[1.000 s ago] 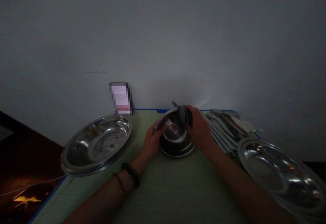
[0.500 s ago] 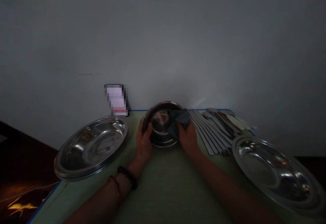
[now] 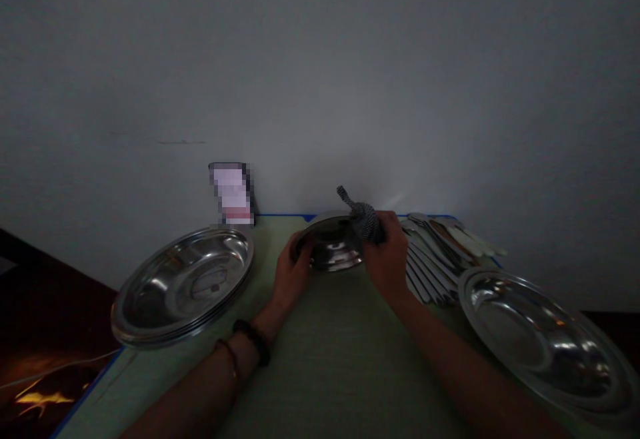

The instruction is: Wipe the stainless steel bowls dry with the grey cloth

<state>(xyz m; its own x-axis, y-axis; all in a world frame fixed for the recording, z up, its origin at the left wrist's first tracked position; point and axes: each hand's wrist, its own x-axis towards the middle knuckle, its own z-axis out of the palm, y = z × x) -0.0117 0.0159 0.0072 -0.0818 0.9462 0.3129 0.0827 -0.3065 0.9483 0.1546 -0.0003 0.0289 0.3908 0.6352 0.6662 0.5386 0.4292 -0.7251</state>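
Note:
A round metal bowl is held tilted over the back middle of the table. Its left rim is gripped by my left hand, the thumb lying on the inside. My right hand is closed on a dark patterned cloth at the bowl's right rim. One twisted end of that cloth sticks up above the rim. How the right fingers sit behind the bowl is hidden.
Stacked metal basins stand at the left, and another metal basin at the right. Several pieces of cutlery lie fanned beside my right hand. A phone leans on the wall behind the green table.
The bowl has tipped and now shows its opening at a flatter angle. My right hand and the cloth have shifted slightly right and up to the rim; the cloth is more bunched.

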